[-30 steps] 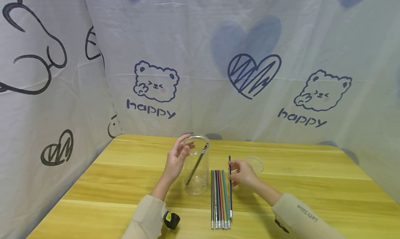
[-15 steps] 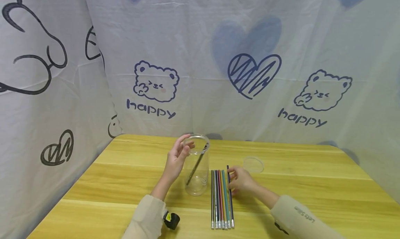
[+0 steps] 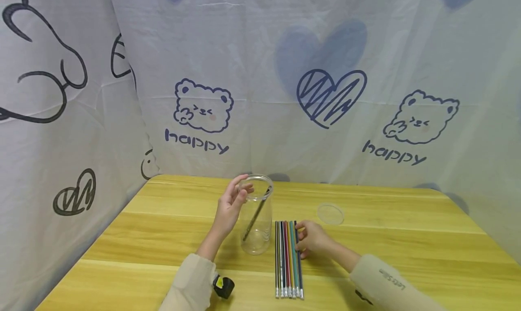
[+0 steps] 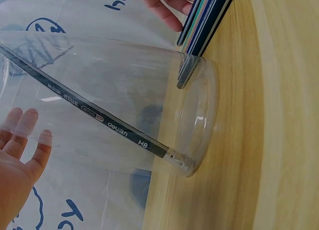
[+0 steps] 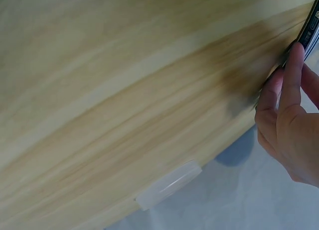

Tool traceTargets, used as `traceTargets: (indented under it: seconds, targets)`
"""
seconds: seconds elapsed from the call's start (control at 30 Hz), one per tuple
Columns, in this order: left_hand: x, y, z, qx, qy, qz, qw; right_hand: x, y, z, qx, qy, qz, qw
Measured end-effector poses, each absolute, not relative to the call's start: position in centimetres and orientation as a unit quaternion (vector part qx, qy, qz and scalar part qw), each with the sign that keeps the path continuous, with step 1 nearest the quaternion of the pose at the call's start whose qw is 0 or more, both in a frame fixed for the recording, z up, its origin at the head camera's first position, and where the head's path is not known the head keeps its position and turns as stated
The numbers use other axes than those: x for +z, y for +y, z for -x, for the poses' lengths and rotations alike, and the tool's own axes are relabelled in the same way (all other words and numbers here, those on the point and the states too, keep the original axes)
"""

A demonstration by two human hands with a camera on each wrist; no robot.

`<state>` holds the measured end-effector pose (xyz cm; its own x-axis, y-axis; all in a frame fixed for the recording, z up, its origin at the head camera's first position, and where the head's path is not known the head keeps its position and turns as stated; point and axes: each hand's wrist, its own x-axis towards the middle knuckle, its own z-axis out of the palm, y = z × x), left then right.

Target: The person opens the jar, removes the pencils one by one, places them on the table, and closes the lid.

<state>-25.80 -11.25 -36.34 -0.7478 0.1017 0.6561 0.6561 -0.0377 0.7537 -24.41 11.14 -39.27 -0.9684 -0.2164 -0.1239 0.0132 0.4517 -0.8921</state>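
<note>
My left hand (image 3: pixel 229 208) holds a tall clear plastic jar (image 3: pixel 256 249) near its rim, thumb in front and fingers behind. Inside it leans one dark pencil (image 4: pixel 99 110), printed "deli" and "HB", its metal-capped end at the bottom. To the jar's right, several pencils (image 3: pixel 286 261) in black, white, red, yellow and teal lie side by side, silver-capped ends toward me. My right hand (image 3: pixel 315 239) pinches a dark blue pencil (image 3: pixel 301 277) at the right end of that row, right against the teal one. Part of this pencil is hidden by the fingers.
A clear round lid (image 3: pixel 330 214) lies on the wood-grain table (image 3: pixel 407 238) beyond my right hand. A small black object (image 3: pixel 223 286) with a yellow patch sits at my left sleeve. White cloth (image 3: pixel 260 143) with printed drawings hangs behind the table.
My right hand has brought the dark blue pencil toward me and left, from apart and farther back to lined up beside the row. My left hand and the jar have stayed put.
</note>
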Motion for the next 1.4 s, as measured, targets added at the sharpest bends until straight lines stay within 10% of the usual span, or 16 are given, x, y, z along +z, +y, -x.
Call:
traceTargets:
  seconds: [1.4]
  targets:
    - [-36.1, -11.2, 25.6, -0.662, -0.660, 0.288, 0.208, -33.8, 12.7, 25.6, -0.524, 0.833, 0.154, 0.081]
